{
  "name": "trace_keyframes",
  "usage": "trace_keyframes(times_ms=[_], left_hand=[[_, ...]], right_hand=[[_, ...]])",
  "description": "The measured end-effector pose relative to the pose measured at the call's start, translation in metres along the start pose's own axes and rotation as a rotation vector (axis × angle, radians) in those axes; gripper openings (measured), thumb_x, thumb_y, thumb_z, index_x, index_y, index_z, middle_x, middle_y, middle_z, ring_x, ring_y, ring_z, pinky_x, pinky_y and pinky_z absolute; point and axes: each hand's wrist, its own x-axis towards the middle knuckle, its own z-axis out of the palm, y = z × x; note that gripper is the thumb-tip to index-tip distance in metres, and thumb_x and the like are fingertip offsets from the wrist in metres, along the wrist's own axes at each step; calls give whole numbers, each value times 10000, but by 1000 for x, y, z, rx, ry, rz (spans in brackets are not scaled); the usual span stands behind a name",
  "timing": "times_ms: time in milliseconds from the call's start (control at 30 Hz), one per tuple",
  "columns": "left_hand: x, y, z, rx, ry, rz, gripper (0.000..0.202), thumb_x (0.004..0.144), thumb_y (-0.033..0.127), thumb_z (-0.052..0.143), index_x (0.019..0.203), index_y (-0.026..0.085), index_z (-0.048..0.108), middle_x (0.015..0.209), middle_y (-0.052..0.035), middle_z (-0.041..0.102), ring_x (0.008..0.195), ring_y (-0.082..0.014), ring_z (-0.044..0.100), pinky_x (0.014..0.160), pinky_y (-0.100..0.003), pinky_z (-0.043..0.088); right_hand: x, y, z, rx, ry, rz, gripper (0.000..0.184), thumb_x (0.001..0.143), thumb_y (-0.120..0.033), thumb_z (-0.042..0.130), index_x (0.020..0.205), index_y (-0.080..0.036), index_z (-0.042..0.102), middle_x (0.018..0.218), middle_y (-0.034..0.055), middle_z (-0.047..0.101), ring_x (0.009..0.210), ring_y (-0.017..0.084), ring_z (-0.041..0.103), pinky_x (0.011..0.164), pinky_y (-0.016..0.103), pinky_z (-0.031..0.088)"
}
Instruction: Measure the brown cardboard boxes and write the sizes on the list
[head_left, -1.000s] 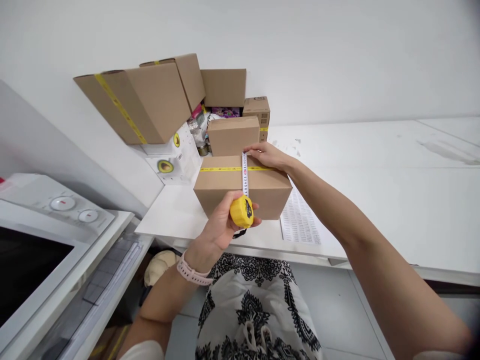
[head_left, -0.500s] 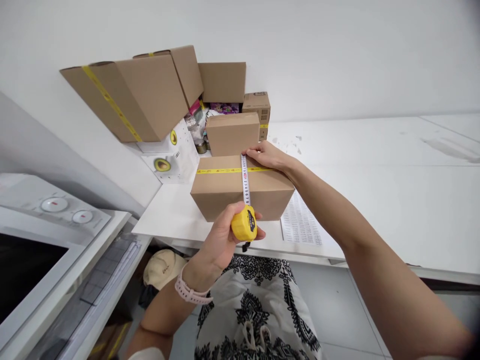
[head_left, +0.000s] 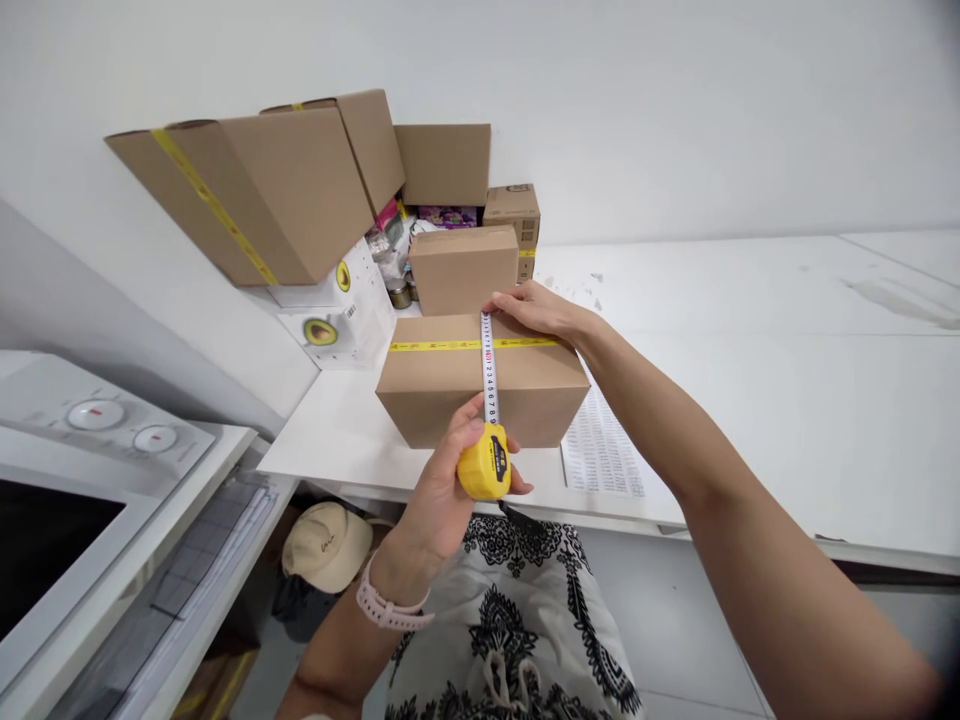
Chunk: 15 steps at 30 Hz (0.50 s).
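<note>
My left hand (head_left: 450,480) is closed round a yellow tape measure (head_left: 484,465), just in front of a cardboard box (head_left: 435,375) with yellow tape along its top. The white blade (head_left: 490,375) runs out across the box top, away from me. At the box's far edge, my right hand (head_left: 529,305) pinches the blade's end and rests on the cardboard. A black strap hangs from the tape measure's case. Under the box's right side lies a printed sheet (head_left: 607,455), partly covered by my right forearm.
Behind stands a smaller cardboard box (head_left: 465,270), with jars and packets beside it. Large cartons (head_left: 285,190) rest on a white avocado-print box (head_left: 337,335) at the left. A white microwave (head_left: 90,470) is at the lower left, and a beige cap (head_left: 328,545) lies below the table.
My left hand has drawn the tape measure's case slightly toward me and down, so more blade shows. My right hand stays at the box's far edge.
</note>
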Motion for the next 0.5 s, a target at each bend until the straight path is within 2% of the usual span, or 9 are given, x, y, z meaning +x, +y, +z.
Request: trace_keyframes(times_ms=[200, 500], left_hand=[[1, -3, -2, -12, -11, 0, 599, 866, 420, 620, 1375, 188, 405, 847, -13, 658, 598, -179, 676, 721, -397, 582], [2, -3, -2, -37, -15, 10, 560, 879, 403, 618, 1355, 184, 421, 850, -18, 655, 606, -173, 663, 717, -406, 593]], right_hand=[[4, 3, -1, -42, -12, 46, 440, 948, -515, 509, 985, -181, 794, 951, 61, 758, 790, 198, 650, 746, 300, 507], [6, 7, -1, -42, -6, 26, 403, 961, -482, 502, 949, -211, 799, 923, 46, 750, 770, 192, 638, 748, 303, 491]])
